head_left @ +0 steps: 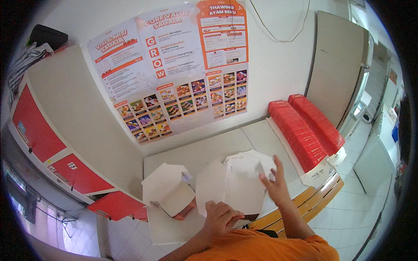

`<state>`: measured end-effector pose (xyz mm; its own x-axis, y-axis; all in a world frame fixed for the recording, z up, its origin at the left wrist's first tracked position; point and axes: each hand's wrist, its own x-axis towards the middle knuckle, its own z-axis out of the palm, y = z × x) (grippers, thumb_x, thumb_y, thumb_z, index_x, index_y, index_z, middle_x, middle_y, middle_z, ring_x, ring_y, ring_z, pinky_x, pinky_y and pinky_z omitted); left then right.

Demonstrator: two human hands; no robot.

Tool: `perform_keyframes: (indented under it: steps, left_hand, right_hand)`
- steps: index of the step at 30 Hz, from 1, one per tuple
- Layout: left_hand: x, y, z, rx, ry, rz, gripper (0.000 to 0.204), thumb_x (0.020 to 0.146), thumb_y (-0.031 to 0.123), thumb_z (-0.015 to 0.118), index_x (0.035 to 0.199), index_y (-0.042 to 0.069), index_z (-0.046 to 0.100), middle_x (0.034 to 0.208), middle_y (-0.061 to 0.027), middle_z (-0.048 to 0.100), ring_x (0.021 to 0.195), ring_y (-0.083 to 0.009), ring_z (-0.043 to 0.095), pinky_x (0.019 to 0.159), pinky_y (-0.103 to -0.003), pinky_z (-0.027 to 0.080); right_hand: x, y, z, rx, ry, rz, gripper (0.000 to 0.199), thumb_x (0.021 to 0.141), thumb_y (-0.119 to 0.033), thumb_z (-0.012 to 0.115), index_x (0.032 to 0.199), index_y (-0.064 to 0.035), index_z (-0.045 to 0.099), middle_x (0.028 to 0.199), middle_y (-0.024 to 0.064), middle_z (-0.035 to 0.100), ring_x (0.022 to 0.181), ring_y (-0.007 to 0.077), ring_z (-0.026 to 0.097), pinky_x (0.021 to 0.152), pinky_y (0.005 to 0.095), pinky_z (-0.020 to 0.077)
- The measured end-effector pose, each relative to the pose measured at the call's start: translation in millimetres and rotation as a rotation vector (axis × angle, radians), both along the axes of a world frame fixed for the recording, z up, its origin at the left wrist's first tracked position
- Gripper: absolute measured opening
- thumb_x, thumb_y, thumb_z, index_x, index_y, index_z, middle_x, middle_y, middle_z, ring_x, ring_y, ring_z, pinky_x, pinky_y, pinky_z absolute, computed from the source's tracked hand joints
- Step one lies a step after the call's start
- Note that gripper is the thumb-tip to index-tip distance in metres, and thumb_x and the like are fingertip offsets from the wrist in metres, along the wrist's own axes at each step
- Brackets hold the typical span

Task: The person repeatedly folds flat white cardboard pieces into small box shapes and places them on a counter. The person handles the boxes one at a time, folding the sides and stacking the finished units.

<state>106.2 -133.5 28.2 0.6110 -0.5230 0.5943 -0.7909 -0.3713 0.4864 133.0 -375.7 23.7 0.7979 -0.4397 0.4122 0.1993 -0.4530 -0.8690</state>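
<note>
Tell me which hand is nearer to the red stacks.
Right. The right hand is just left of the red stacks in the picture; the left hand is farther left and lower, at the near edge of the middle white box.

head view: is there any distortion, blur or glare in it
In the head view, yes to distortion: the cabinet bows toward the dark round rim; in the head view, the smallest print on the posters is too soft to read; in the head view, the white carton by the hands looks pale, but with no obvious glare.
</note>
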Motion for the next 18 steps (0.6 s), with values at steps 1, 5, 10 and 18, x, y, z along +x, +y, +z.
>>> perform_keyframes:
  steps: [1, 5, 10, 18]
  left_hand:
    - [-2, 1, -4, 0.02, -0.012, 0.01, 0.011, 0.084, 0.021, 0.079, 0.091, 0.015, 0.073, 0.085, 0.002, 0.065, 0.085, -0.0179, 0.063, 0.084, -0.046, 0.036]
    - [5, 0, -17, 0.094, -0.066, 0.018, 0.012, 0.083, 0.016, 0.077, 0.092, 0.014, 0.069, 0.092, -0.0001, 0.065, 0.092, -0.0206, 0.063, 0.091, -0.048, 0.037]
    - [16, -5, -33, 0.011, 0.095, -0.112, 0.011, 0.084, 0.007, 0.07, 0.092, 0.011, 0.064, 0.098, -0.005, 0.064, 0.097, -0.027, 0.062, 0.092, -0.043, 0.042]
    - [23, -8, -71, 0.437, 0.253, -0.169, 0.017, 0.09, 0.016, 0.067, 0.104, 0.008, 0.061, 0.106, -0.007, 0.065, 0.104, -0.0285, 0.062, 0.096, -0.045, 0.045]
  right_hand:
    - [3, -1, 25, 0.348, 0.111, 0.024, 0.061, 0.093, -0.013, 0.07, 0.149, -0.0068, 0.047, 0.126, 0.0178, 0.065, 0.124, 0.0277, 0.059, 0.105, 0.046, 0.0457]
    - [-1, -23, 40, 0.661, 0.179, 0.39, 0.059, 0.098, -0.021, 0.064, 0.149, 0.0005, 0.041, 0.147, 0.0274, 0.048, 0.127, 0.0344, 0.057, 0.107, 0.0476, 0.0446]
    - [16, 0, 0, -0.225, 0.081, 0.196, 0.063, 0.102, -0.025, 0.061, 0.152, 0.001, 0.034, 0.134, 0.0283, 0.058, 0.128, 0.0357, 0.057, 0.108, 0.045, 0.0441]
    - [33, -12, -17, -0.085, 0.292, 0.255, 0.04, 0.1, -0.014, 0.057, 0.139, -0.0046, 0.052, 0.117, 0.024, 0.07, 0.101, 0.0398, 0.071, 0.086, 0.0469, 0.0547]
